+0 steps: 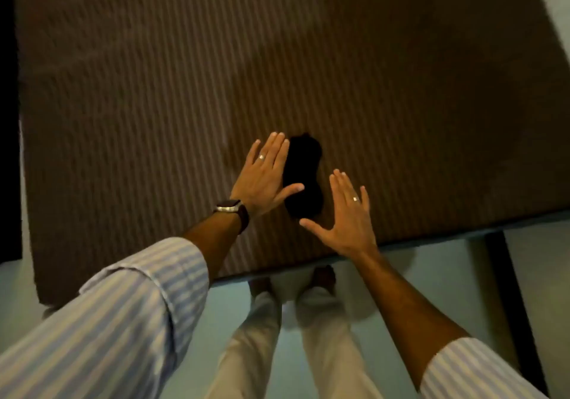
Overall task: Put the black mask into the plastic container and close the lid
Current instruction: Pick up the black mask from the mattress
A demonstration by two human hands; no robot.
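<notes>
Right now the mask (303,176) lies flat on a brown striped bed (185,74), close to its near edge, with its long side running away from the person. It is a dark, peanut-shaped patch, and its details are too black to make out.

Both hands hover spread and empty on either side of it. The left hand (265,179) sits just left of the mask, palm down, fingers (274,148) straight and released; its thumb reaches across the mask's left edge and looks to touch it, though contact cannot be confirmed. A ring (261,156) shows on one finger, and a watch (231,209) with a dark strap wraps the wrist. The right hand (347,213) is just right of the mask and a little nearer the bed's edge, also flat and released, thumb pointing toward the mask's near end without reaching it. It too wears a ring (355,198).

Striped sleeves (123,312) are rolled back on both forearms. Below the bed's edge, nearer than the mask, pale trousers (262,337) and feet stand on a light floor (431,275). No container is in view.
</notes>
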